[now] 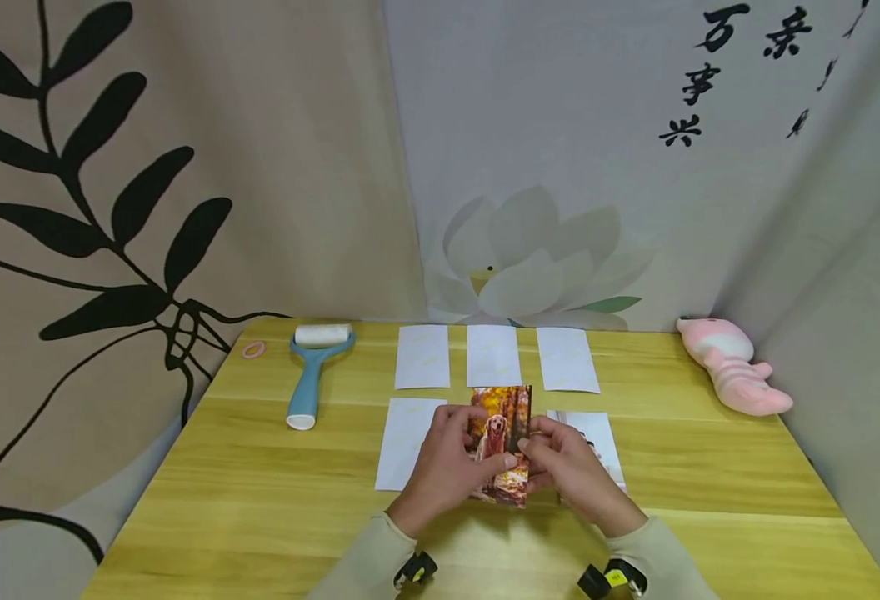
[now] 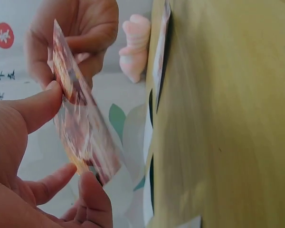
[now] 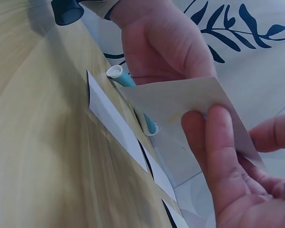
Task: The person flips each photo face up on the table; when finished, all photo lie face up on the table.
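Observation:
A photo card (image 1: 502, 417) showing a dog among autumn leaves is held up above the table by both hands. The left hand (image 1: 451, 458) grips its left side, with the thumb (image 2: 45, 102) on the picture face. On the right edge, the right hand (image 1: 571, 467) pinches the card between thumb and fingers; its fingers (image 3: 221, 137) press the pale back, seen in the right wrist view. Beneath and beside the hands lie a white card (image 1: 406, 442) on the left and a picture card (image 1: 601, 437) on the right, partly covered by the right hand.
Three white cards (image 1: 422, 358) lie in a row at the table's back. A blue lint roller (image 1: 308, 387) and a pink ring (image 1: 253, 350) are at the left. At the right back edge rests a pink plush toy (image 1: 736, 371). Printed curtains stand behind the wooden table (image 1: 260, 517).

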A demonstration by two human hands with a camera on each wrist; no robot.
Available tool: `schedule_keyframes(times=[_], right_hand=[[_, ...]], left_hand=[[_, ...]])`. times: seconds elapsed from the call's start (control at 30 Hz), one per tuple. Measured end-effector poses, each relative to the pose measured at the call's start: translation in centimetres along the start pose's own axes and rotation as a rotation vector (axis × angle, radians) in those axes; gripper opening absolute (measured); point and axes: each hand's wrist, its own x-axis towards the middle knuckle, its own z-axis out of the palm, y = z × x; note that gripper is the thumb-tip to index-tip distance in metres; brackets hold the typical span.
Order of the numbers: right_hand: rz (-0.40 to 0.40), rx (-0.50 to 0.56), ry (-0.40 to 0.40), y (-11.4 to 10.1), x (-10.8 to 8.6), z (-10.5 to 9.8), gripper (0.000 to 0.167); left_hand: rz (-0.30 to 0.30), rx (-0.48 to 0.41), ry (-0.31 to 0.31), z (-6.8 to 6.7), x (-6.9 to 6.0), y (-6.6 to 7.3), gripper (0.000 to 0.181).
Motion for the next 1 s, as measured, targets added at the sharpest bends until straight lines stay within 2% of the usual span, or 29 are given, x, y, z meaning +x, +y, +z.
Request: schedule_keyframes(times=[0.1,0.23,0.47,0.57,0.83,1.0], right_hand=[[0.001,0.002,0.011,-0.1,-0.1,0.0,0.020],[-0.002,0.001,0.014,0.0,-0.2,-0.1,0.018],[-0.016,-0.059,0.016,0.3,-0.4,-0.7,0.028],[-0.016,-0.094,0.027,0.5,-0.3,-1.1,0.034],[-0.012,-0.160,0.111,1.1,0.1,-1.7,0.048],[-0.031,-0.271,0.171,1.5,0.3,-1.7,0.054]], left_hand=[[-0.012,-0.006,0.004,-0.3,0.0,-0.5,0.070],[-0.023,-0.022,-0.019,-0.7,0.1,-1.3,0.067],[-0.056,-0.169,-0.050,-1.1,0.3,-2.2,0.062],[-0.060,-0.197,-0.048,-1.1,0.4,-2.6,0.057],[-0.068,-0.214,-0.027,-1.2,0.7,-3.4,0.050],[-0.089,-0.231,-0.005,-1.0,1.0,-3.8,0.051]])
